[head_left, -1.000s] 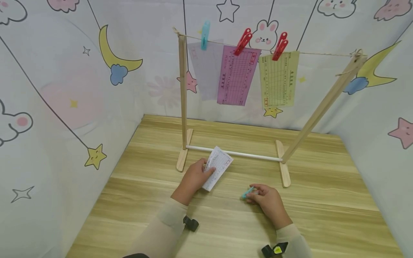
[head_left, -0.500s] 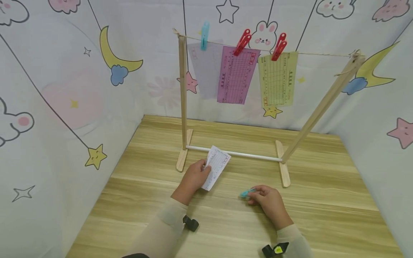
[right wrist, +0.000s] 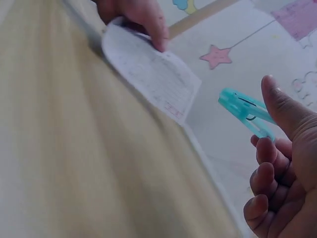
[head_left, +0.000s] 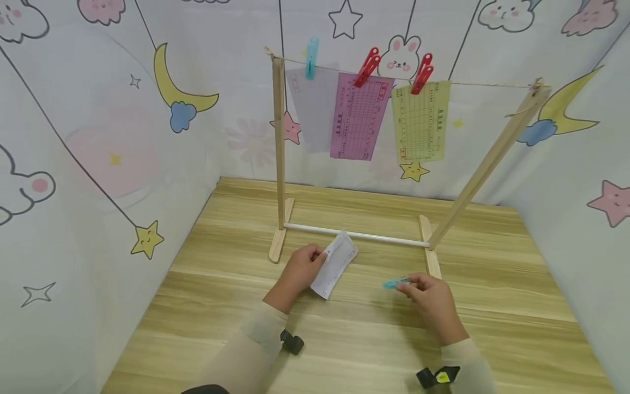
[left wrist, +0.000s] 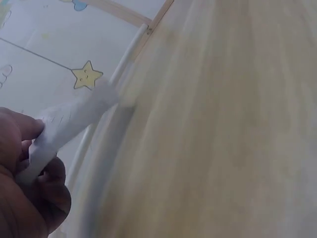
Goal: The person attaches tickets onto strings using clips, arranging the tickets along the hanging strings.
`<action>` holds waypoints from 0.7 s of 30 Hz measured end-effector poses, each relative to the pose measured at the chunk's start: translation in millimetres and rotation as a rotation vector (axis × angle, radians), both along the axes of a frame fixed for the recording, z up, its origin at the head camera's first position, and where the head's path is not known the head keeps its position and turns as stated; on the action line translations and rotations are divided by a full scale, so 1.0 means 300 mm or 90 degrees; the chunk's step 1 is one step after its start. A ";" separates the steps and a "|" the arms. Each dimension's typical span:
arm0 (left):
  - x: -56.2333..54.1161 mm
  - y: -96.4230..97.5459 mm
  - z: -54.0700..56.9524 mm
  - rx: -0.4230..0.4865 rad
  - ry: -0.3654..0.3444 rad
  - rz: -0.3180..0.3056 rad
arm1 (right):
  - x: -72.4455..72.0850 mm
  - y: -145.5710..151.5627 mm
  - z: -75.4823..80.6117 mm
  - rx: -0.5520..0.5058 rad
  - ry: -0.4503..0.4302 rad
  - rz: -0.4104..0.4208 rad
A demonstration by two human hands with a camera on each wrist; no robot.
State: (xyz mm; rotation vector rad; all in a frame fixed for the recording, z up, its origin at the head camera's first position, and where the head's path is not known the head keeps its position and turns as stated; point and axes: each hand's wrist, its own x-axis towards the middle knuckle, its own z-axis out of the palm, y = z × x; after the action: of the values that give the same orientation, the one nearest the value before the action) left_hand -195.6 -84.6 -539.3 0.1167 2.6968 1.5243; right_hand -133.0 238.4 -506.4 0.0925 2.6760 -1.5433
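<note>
My left hand (head_left: 301, 269) pinches a white printed paper slip (head_left: 337, 267) between thumb and fingers, just in front of the rack's white rod. In the left wrist view the slip (left wrist: 69, 124) juts out from the curled fingers. My right hand (head_left: 433, 300) holds a turquoise clothespin (head_left: 395, 283) by its handles, to the right of the slip. Seen from the right wrist, the clothespin's (right wrist: 242, 106) nose points toward the slip (right wrist: 148, 74), with a gap between them. Thumb and fingertips lie on the two handles.
Behind the hands stands a wooden rack (head_left: 279, 142) with a string across its top. From it hang a pale slip (head_left: 312, 109) on a turquoise clothespin (head_left: 311, 57), and a purple slip (head_left: 361, 117) and yellow slip (head_left: 420, 123) on red clothespins (head_left: 422, 74). A patterned curtain (head_left: 98, 235) surrounds the table.
My right hand has moved right and slightly away from me with the clothespin, which has turned in the fingers' grip. The white slip has tilted and shifted slightly in my left hand.
</note>
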 end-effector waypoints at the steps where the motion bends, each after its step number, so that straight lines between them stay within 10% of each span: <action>1: -0.001 0.005 0.008 0.002 0.008 -0.011 | -0.004 0.023 0.033 0.029 0.016 0.002; 6: -0.007 0.034 0.095 -0.003 0.059 -0.065 | -0.041 0.147 0.251 0.145 0.115 0.009; 12: -0.031 0.108 0.320 0.023 0.111 -0.119 | -0.077 0.261 0.586 0.232 0.258 -0.031; 21: -0.118 0.329 0.651 0.277 0.103 -0.136 | -0.169 0.269 1.036 0.253 0.406 -0.072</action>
State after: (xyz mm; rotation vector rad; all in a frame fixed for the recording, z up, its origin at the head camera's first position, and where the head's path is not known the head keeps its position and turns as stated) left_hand -231.1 14.1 -344.1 0.5428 2.3119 2.0732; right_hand -183.6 319.0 -195.6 -0.2898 3.5018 -1.1832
